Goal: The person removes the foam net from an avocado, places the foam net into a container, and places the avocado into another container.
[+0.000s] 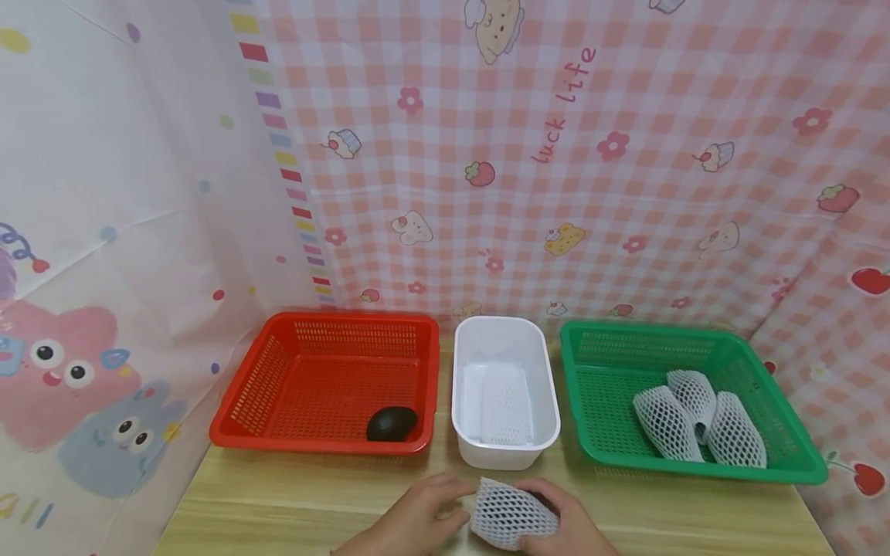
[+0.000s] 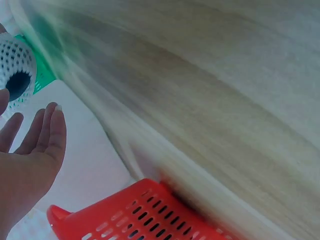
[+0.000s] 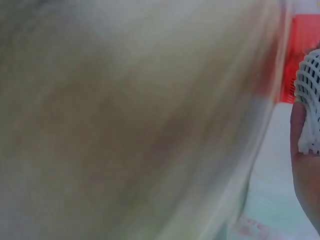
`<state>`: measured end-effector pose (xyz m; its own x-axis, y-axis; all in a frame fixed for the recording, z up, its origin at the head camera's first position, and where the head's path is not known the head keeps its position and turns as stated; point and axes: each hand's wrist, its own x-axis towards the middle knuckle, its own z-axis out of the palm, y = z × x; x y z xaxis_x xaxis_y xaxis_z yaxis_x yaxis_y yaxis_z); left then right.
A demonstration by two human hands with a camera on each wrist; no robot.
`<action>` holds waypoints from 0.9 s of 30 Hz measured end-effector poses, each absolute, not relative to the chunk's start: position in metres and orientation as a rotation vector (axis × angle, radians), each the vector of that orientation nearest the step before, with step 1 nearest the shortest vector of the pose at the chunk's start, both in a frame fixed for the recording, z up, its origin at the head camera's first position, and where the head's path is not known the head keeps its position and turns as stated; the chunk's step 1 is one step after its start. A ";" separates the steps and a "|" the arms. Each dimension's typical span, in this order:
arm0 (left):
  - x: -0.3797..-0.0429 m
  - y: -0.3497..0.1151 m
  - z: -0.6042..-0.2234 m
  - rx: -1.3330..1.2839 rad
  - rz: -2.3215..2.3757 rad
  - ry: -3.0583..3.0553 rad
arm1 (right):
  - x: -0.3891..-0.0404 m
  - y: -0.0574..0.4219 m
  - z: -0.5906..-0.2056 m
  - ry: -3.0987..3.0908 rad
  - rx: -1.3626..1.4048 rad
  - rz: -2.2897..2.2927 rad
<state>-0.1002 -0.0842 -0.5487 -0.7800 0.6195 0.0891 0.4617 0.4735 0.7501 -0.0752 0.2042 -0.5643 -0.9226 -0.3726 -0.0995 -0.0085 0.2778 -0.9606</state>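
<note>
In the head view, my right hand [image 1: 566,525] grips a dark avocado in a white foam net sleeve [image 1: 511,513] low over the front of the table, thumb on the near side. Just left of the sleeve is my left hand [image 1: 424,513], its fingers spread and its fingertips close to the net's edge. The left wrist view shows this hand [image 2: 37,145] with fingers extended and nothing in its palm; the dark avocado end [image 2: 18,86] shows through the sleeve's opening. Only the sleeve [image 3: 311,90] and part of my right hand [image 3: 302,165] appear in the right wrist view.
A red basket [image 1: 323,445] at left holds one bare dark avocado [image 1: 392,424]. A white tub [image 1: 506,457] with a mesh-like patch at its bottom stands in the middle. At right, a green basket [image 1: 702,472] holds three white foam net sleeves [image 1: 737,432]. Patterned cloth [image 1: 445,193] hangs behind.
</note>
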 end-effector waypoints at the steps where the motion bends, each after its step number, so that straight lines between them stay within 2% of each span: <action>1: -0.101 -0.084 -0.549 0.939 1.187 2.515 | -0.075 0.203 -0.565 2.234 -0.349 -1.675; 11: -0.100 -0.082 -0.549 0.842 1.167 2.413 | -0.074 0.202 -0.578 2.350 -0.509 -1.550; 17: -0.099 -0.078 -0.552 0.974 1.213 2.439 | -0.077 0.210 -0.578 2.538 -0.700 -1.438; 21: -0.098 -0.074 -0.556 1.088 1.211 2.469 | -0.079 0.215 -0.572 2.521 -0.641 -1.411; 27: -0.099 -0.066 -0.559 1.099 1.189 2.462 | -0.080 0.221 -0.572 2.513 -0.604 -1.367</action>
<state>-0.0987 -0.0664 -0.5592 -0.7053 0.6958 0.1360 0.5392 0.4019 0.7401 -0.0795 0.2213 -0.5722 -0.8921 -0.4519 0.0051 -0.2499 0.4837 -0.8388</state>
